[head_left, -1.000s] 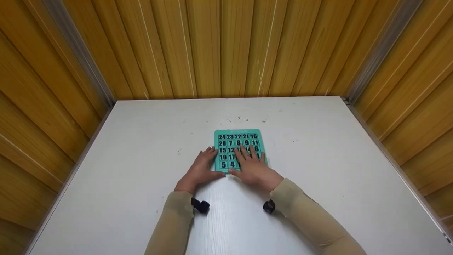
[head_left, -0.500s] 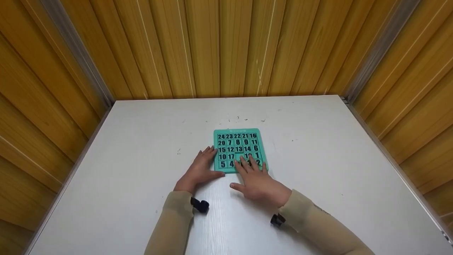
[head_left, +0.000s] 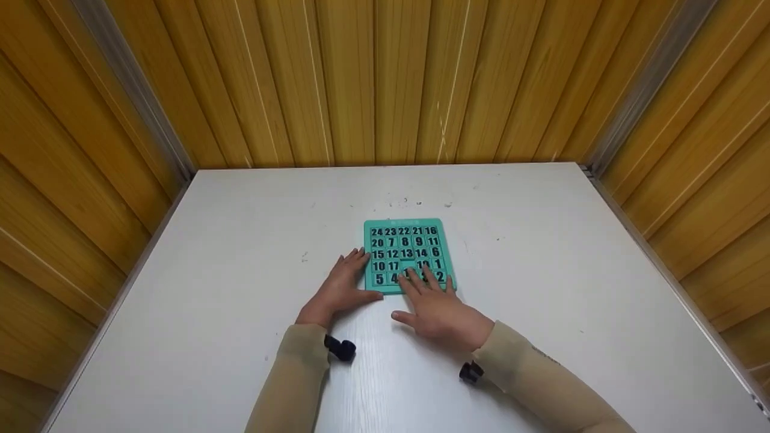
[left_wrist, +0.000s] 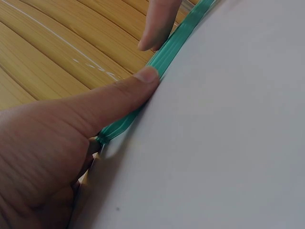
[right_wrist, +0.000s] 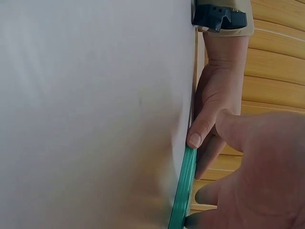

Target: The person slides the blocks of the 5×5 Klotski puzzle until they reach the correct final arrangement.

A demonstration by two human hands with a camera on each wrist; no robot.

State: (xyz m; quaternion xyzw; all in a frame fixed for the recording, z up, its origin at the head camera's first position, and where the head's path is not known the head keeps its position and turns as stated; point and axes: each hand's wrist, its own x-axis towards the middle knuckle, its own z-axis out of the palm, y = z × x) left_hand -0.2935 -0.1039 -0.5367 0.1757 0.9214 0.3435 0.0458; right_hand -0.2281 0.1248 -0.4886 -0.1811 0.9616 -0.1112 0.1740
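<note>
A teal sliding number puzzle point(head_left: 409, 222) lies flat on the white table in the head view, its black-numbered tiles facing up. My left hand point(head_left: 338, 291) holds its near left corner, the fingers along the left side and the thumb point(left_wrist: 145, 76) against the near edge. Over the lower rows spreads my right hand point(head_left: 442, 310), fingers nearly straight, fingertips on the tiles and thumb apart from the frame. An open slot point(head_left: 408, 263) shows below tile 13 point(head_left: 406, 254). The fingers partly cover some bottom-row tiles.
The white table point(head_left: 240, 240) has small dark marks beyond the puzzle. Yellow wood-like panels point(head_left: 385, 84) wall the back and both sides. A black wrist camera point(head_left: 341, 349) sits by the left cuff, another point(head_left: 471, 371) by the right.
My right hand has drawn back toward me, from the middle rows to the lower ones, uncovering tile 13 and the slot. My left hand has kept its place.
</note>
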